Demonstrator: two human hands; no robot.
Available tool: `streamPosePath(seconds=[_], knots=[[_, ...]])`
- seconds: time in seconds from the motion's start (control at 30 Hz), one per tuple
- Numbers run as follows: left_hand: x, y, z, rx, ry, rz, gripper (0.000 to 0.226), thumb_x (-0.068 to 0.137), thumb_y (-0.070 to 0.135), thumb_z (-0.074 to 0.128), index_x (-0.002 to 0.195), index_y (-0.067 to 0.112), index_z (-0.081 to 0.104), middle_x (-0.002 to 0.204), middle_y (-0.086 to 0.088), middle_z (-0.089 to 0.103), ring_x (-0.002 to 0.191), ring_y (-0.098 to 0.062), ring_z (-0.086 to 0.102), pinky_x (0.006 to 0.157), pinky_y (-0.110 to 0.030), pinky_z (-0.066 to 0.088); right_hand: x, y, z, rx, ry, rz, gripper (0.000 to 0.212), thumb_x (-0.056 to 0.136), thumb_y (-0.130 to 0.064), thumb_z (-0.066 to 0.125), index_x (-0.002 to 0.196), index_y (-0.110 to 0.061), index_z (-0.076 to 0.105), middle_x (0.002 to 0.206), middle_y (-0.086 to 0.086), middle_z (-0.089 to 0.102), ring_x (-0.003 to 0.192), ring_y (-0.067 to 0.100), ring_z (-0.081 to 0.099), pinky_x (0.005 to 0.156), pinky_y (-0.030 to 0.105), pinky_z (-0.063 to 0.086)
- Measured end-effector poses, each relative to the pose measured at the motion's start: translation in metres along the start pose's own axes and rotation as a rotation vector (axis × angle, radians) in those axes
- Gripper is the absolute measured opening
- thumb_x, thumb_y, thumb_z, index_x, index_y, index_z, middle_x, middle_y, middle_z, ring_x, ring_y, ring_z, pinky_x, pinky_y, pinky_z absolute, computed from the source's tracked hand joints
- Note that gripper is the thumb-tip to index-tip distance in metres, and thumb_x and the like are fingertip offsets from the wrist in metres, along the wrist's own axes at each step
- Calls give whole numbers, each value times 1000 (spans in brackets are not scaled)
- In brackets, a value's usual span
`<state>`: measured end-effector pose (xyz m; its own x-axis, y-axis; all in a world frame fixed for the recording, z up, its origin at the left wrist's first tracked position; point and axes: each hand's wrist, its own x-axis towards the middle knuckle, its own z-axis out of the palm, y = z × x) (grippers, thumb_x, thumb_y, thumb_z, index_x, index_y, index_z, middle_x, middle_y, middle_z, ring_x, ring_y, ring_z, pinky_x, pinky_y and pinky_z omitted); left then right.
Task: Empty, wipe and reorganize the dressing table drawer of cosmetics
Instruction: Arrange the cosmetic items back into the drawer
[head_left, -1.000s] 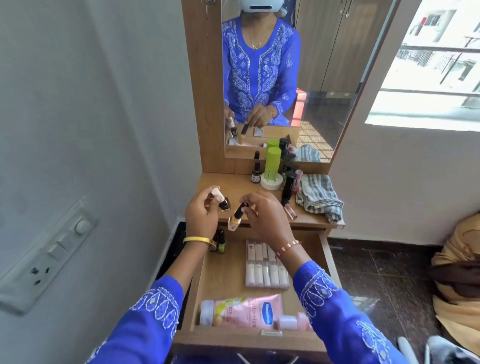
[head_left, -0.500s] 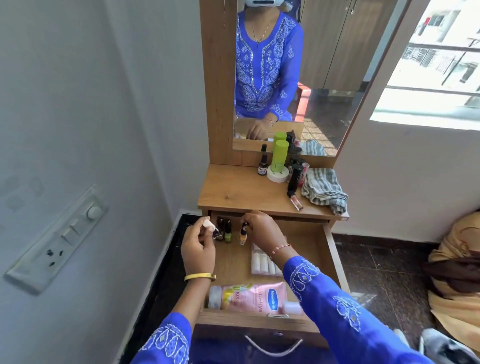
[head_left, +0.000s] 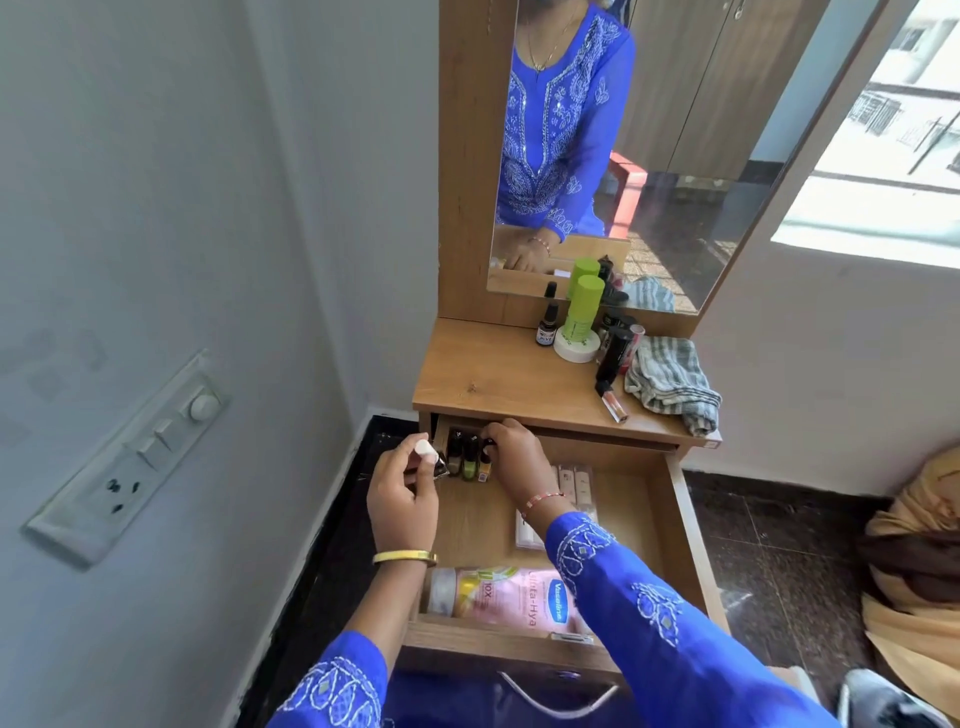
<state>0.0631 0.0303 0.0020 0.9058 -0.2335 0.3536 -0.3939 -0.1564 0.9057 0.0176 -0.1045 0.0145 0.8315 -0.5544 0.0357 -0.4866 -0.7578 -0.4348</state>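
The wooden drawer (head_left: 681, 525) of the dressing table stands pulled out. My left hand (head_left: 402, 501) hovers over its back left corner, holding a small dark bottle with a white cap (head_left: 427, 451). My right hand (head_left: 514, 460) reaches to the drawer's back edge, fingers pinched on the black cap of a small yellowish bottle (head_left: 485, 465). That bottle stands beside two small upright bottles (head_left: 462, 460) in the back left corner. A row of white tubes (head_left: 574, 480) lies mid-drawer, partly hidden by my right arm. A pink lotion bottle (head_left: 514, 597) lies along the front.
On the tabletop (head_left: 493, 374) stand a dropper bottle (head_left: 548, 327), a green can (head_left: 584, 306) on a white jar, a black tube (head_left: 613, 353), a lip gloss (head_left: 615, 405) and a striped cloth (head_left: 670, 384). A mirror rises behind. The wall with a switch panel (head_left: 130, 457) is close on the left.
Both hands came down from the tabletop into the drawer with their small bottles. My right hand has carried its bottle to the back left corner beside the others.
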Motion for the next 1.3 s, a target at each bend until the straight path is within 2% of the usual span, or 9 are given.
streamPosePath(seconds=[0.23,0.43,0.5,0.57,0.63,0.77,0.87,1.0,1.3], knots=[[-1,-1,1,27,-31,7,23,85,4,59,107,6,65,89,4,57,78,12,54,70,0,41,-3,1,-1,-14,35,-27,28,90,-13,52,117,-8,58,113,11,57,100,30,58,82,38,51],[-1,-1,2,46,-50,4,24,85,5,59,108,7,65,87,4,57,78,5,51,67,-3,42,0,-4,-1,-258,2,-64,31,93,-22,49,121,-11,54,114,10,56,107,28,54,76,37,50],[-1,-2,2,45,-51,-1,24,85,5,60,108,7,65,88,3,57,79,6,51,69,-7,40,-2,-9,0,-364,51,-85,22,87,-19,59,106,-9,62,102,11,61,95,29,59,64,34,51],[-1,-2,2,41,-52,-1,23,85,6,60,108,7,65,90,3,58,79,6,51,69,-10,41,-4,-15,0,-472,56,-95,21,59,-19,83,72,-13,67,71,5,63,63,23,63,42,24,44],[-1,-1,2,41,-52,-5,23,85,8,60,108,8,65,90,3,58,79,5,52,68,-6,42,-3,-15,3,-538,84,-101,31,38,-19,89,54,-17,63,53,0,57,46,17,55,33,18,35],[0,-3,3,30,-57,-15,23,85,6,61,108,8,65,88,5,58,78,1,54,69,-2,42,-5,-17,6,-587,133,-147,26,44,-18,85,62,-20,66,54,-1,59,48,17,56,38,20,39],[0,-4,4,30,-60,-25,23,85,6,60,107,10,65,86,9,56,78,1,55,68,-5,43,-4,-18,9,-573,141,-188,22,46,-14,82,58,-18,64,55,0,59,52,19,58,40,21,41],[0,-5,4,20,-57,-42,23,85,6,60,107,10,65,87,6,58,78,-1,56,70,-14,44,1,-18,9,-569,148,-209,24,42,-9,81,52,-17,61,54,1,58,54,20,58,40,21,40],[-1,-5,5,16,-78,-63,23,86,8,59,108,12,65,91,3,60,79,-2,56,70,-12,43,5,-12,13,-503,199,-218,26,45,-9,83,60,-15,63,58,1,61,57,20,60,38,23,41]])
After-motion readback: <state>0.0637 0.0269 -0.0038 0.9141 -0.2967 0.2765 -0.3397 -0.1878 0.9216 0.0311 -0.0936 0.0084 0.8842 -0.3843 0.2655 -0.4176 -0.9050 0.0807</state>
